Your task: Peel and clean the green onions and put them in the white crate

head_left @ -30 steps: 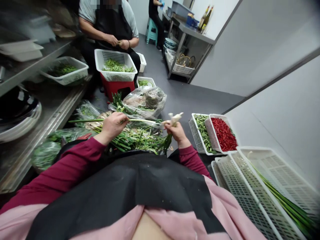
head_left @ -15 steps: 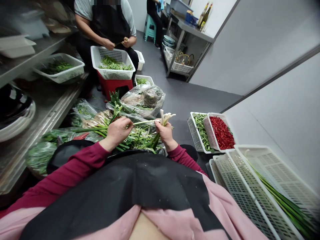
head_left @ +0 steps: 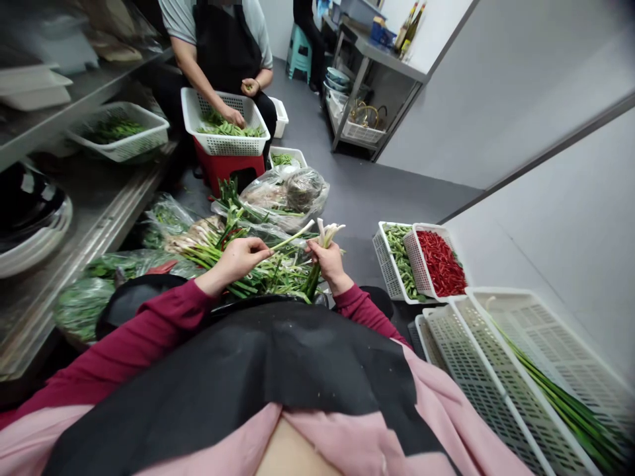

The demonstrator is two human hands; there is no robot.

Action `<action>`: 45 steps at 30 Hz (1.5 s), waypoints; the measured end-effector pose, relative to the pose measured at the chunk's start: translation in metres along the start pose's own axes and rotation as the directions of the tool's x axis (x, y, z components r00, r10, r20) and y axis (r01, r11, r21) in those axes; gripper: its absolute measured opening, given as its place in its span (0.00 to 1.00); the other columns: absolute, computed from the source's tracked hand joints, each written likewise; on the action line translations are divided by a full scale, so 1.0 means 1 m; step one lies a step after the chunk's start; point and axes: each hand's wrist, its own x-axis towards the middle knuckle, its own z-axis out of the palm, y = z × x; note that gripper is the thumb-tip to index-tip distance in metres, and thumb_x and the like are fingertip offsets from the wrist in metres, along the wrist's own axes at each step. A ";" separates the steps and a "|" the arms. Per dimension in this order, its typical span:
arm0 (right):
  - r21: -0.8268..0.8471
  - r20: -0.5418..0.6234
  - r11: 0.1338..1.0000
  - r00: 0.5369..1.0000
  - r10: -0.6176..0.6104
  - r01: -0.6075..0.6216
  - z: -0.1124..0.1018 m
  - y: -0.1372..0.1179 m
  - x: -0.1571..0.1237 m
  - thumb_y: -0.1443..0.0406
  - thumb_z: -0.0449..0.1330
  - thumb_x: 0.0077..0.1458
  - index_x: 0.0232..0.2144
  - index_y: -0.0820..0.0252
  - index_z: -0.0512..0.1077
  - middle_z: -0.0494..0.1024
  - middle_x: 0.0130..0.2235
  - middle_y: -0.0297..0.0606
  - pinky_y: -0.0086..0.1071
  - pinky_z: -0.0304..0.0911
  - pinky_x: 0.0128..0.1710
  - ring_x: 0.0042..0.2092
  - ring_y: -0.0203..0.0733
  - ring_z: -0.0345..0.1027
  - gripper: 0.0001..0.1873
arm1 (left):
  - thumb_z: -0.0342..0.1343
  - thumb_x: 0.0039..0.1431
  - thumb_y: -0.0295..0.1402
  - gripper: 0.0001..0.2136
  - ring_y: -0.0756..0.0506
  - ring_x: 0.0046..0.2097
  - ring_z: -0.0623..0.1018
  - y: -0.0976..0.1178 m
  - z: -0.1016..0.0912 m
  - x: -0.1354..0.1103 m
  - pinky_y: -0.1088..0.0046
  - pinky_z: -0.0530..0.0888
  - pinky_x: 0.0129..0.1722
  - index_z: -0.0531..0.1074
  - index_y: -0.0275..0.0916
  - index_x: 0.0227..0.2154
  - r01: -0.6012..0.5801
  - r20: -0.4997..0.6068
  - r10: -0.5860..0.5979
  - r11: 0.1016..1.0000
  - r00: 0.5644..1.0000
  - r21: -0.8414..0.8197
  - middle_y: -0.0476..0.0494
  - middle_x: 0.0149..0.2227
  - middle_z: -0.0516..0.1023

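Observation:
My left hand [head_left: 241,260] pinches a single scallion [head_left: 292,237], whose white end points up and to the right. In my right hand [head_left: 326,258] is a bunch of scallions [head_left: 325,233]; their white ends stick up above the fist and the green leaves hang below it. The tip of the single scallion is close to the bunch. Beneath both hands lies a heap of loose green leaves and trimmings [head_left: 278,274]. More untrimmed scallions [head_left: 198,241] with pale roots lie left of my left hand.
Clear plastic bags of vegetables [head_left: 288,192] lie ahead. Baskets of red chillies [head_left: 439,261] and green peppers [head_left: 397,254] stand right; a white basket [head_left: 496,344] there holds long scallions. A co-worker's hand [head_left: 233,116] is in a basket on a red stool [head_left: 223,172]. Metal shelving [head_left: 124,218] runs along the left.
My left hand has shifted slightly right and down, and the scallion's white end has come away from my right hand, now angled upward. The co-worker's hand has lowered into the basket.

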 end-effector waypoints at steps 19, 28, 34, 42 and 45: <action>-0.001 -0.022 0.995 0.995 -0.100 0.100 0.011 -0.018 -0.008 0.58 0.63 0.44 0.28 0.64 0.72 0.75 0.24 0.35 0.25 0.50 0.17 0.18 0.27 0.53 0.14 | 0.57 0.48 0.40 0.10 0.48 0.26 0.71 0.009 -0.003 -0.009 0.74 0.64 0.27 0.74 0.39 0.22 -0.066 -0.110 0.077 0.993 0.991 0.100 0.48 0.22 0.75; 0.025 0.058 0.998 0.996 -0.066 0.065 0.017 -0.002 -0.001 0.60 0.63 0.43 0.24 0.64 0.69 0.70 0.19 0.30 0.25 0.47 0.16 0.16 0.26 0.51 0.12 | 0.61 0.46 0.44 0.15 0.56 0.15 0.56 0.010 -0.004 -0.012 0.78 0.50 0.13 0.71 0.35 0.22 0.421 0.426 -0.165 0.658 0.889 -0.624 0.51 0.17 0.63; -0.091 0.191 0.993 0.980 -0.057 0.075 0.027 -0.001 -0.011 0.56 0.62 0.45 0.29 0.63 0.72 0.72 0.22 0.32 0.25 0.52 0.20 0.19 0.28 0.55 0.14 | 0.64 0.42 0.37 0.13 0.56 0.17 0.59 0.007 0.018 -0.003 0.79 0.53 0.16 0.66 0.36 0.25 0.271 0.146 -0.260 0.553 0.955 -0.788 0.56 0.17 0.61; -0.468 0.069 0.884 0.998 0.010 0.024 0.005 0.035 0.018 0.59 0.60 0.47 0.20 0.63 0.71 0.73 0.20 0.34 0.27 0.58 0.28 0.23 0.34 0.63 0.12 | 0.59 0.39 0.28 0.12 0.56 0.20 0.62 -0.032 -0.027 0.026 0.80 0.57 0.17 0.70 0.34 0.31 0.046 -0.273 -0.423 0.607 0.864 -0.794 0.55 0.20 0.64; -0.560 0.073 0.823 0.984 0.161 -0.093 0.006 0.046 0.032 0.54 0.60 0.47 0.17 0.63 0.69 0.68 0.15 0.32 0.27 0.55 0.23 0.19 0.32 0.58 0.18 | 0.58 0.36 0.26 0.15 0.55 0.20 0.63 -0.039 -0.026 0.026 0.79 0.59 0.18 0.70 0.33 0.33 0.116 -0.220 -0.463 0.594 0.859 -0.796 0.55 0.20 0.65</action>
